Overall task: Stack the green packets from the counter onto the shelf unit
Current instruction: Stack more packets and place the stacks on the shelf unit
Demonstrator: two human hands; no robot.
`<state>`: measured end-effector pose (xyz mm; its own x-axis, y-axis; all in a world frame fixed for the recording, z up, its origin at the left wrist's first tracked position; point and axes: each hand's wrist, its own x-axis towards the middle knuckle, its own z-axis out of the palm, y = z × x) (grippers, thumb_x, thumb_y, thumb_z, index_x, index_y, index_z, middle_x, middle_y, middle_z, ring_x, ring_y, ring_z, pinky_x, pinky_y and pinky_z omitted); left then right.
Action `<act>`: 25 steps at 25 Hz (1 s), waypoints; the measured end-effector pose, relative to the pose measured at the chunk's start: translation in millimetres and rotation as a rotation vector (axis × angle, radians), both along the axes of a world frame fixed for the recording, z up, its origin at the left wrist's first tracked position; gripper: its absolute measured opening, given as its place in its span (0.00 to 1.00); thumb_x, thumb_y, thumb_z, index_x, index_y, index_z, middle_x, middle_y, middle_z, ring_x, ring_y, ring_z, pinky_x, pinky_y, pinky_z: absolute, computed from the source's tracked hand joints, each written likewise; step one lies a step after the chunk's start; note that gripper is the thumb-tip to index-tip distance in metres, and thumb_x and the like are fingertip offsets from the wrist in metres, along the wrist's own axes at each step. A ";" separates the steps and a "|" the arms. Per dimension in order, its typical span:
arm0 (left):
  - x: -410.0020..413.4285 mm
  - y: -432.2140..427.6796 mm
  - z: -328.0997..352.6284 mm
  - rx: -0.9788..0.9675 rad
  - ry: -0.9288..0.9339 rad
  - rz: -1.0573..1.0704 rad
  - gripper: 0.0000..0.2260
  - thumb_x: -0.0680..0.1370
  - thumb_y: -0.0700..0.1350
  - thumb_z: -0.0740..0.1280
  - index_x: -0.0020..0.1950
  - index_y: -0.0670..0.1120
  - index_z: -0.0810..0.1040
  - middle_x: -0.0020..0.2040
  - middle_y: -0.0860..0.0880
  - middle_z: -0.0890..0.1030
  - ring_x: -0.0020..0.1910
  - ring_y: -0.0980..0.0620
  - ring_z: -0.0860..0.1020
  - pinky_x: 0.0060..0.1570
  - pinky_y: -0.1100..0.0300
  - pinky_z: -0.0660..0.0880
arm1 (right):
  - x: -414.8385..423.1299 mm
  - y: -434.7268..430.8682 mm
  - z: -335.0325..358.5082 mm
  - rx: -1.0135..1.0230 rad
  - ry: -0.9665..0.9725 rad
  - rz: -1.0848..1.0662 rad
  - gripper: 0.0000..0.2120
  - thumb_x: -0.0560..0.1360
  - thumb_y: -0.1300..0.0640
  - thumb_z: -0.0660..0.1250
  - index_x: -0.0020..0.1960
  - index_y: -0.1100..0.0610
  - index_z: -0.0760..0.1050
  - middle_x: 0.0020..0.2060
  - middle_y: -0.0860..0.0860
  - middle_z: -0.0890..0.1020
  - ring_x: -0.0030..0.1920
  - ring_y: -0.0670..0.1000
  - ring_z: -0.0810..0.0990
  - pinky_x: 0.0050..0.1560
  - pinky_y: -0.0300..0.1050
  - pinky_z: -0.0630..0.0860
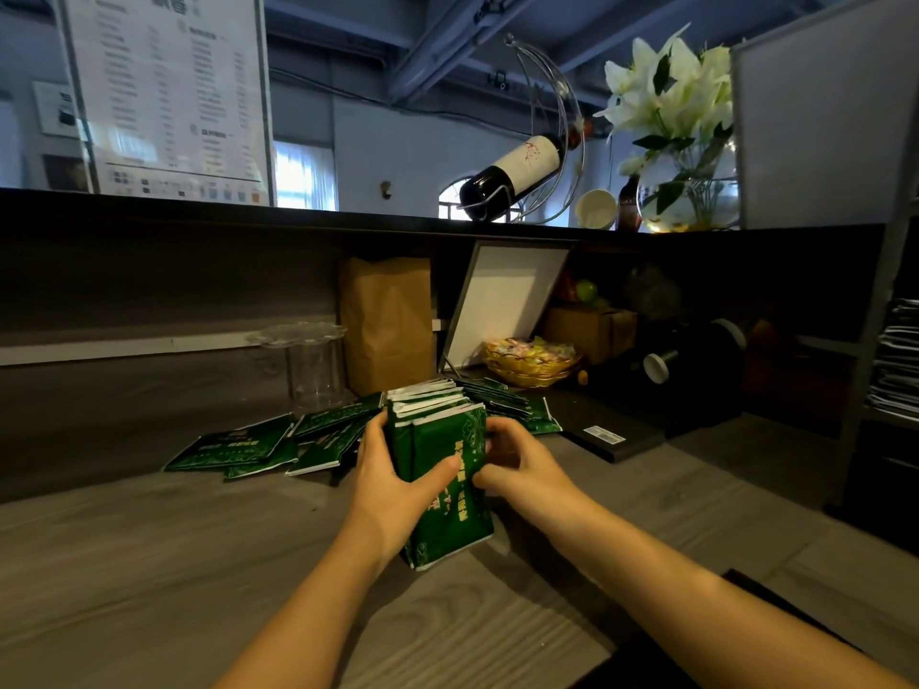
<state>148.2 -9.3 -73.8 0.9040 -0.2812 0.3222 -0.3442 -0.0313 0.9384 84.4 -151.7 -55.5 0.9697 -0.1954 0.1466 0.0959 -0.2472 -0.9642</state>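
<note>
The grey counter (149, 564) is seen below and in front of the brown paper bag (385, 320). A shelf unit (882, 310) is seen far to the right of the bag, and it is judged to be where the packets must go. In front of the bag, a thick bundle of green packets (447, 440) is held upright, and its bottom edge seems to rest on the counter. More loose packets (238, 447) are spread flat to the front left of the bag. The bundle is gripped from both sides. The left hand (393, 474) is wrapped round its left side, with the thumb pressed flat across the front. The right hand (522, 464) is set against its right edge, with the fingers (497, 432) curled in on the packets.

The step is judged to be squaring up the bundle. It is done well if the bottom edges are tapped on the counter until all are level. The sides should be squeezed evenly, so no packet is let slip out. The bundle should be lifted only when it is tidy and held tight.
</note>
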 end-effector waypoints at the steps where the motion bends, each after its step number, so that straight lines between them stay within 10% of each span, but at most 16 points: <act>1: 0.8 0.1 -0.4 -0.007 0.011 -0.004 0.43 0.56 0.61 0.74 0.68 0.56 0.63 0.65 0.49 0.74 0.62 0.49 0.74 0.62 0.44 0.73 | 0.7 0.0 1.6 0.051 0.004 0.033 0.22 0.75 0.67 0.62 0.66 0.50 0.68 0.56 0.49 0.78 0.50 0.46 0.79 0.47 0.38 0.79; 6: 7.2 -1.9 -2.1 -0.029 -0.005 -0.027 0.34 0.67 0.46 0.77 0.69 0.49 0.66 0.61 0.49 0.76 0.59 0.50 0.76 0.58 0.50 0.76 | 19.3 7.1 1.3 0.342 0.064 0.093 0.15 0.82 0.50 0.51 0.61 0.47 0.74 0.49 0.44 0.82 0.47 0.42 0.81 0.43 0.35 0.76; 12: 5.9 3.4 3.7 -0.086 0.017 -0.152 0.16 0.72 0.39 0.72 0.56 0.52 0.74 0.48 0.56 0.81 0.48 0.59 0.79 0.42 0.66 0.76 | 50.9 16.5 -13.3 0.391 0.020 0.001 0.50 0.57 0.21 0.62 0.74 0.42 0.60 0.70 0.49 0.69 0.68 0.53 0.71 0.69 0.56 0.66; 25: -3.3 0.9 6.1 -0.294 0.209 -0.251 0.25 0.72 0.33 0.68 0.65 0.50 0.67 0.51 0.46 0.81 0.46 0.49 0.81 0.37 0.58 0.78 | 36.7 35.8 -15.0 0.363 -0.193 -0.048 0.31 0.63 0.32 0.67 0.61 0.41 0.64 0.61 0.52 0.74 0.57 0.52 0.78 0.57 0.52 0.76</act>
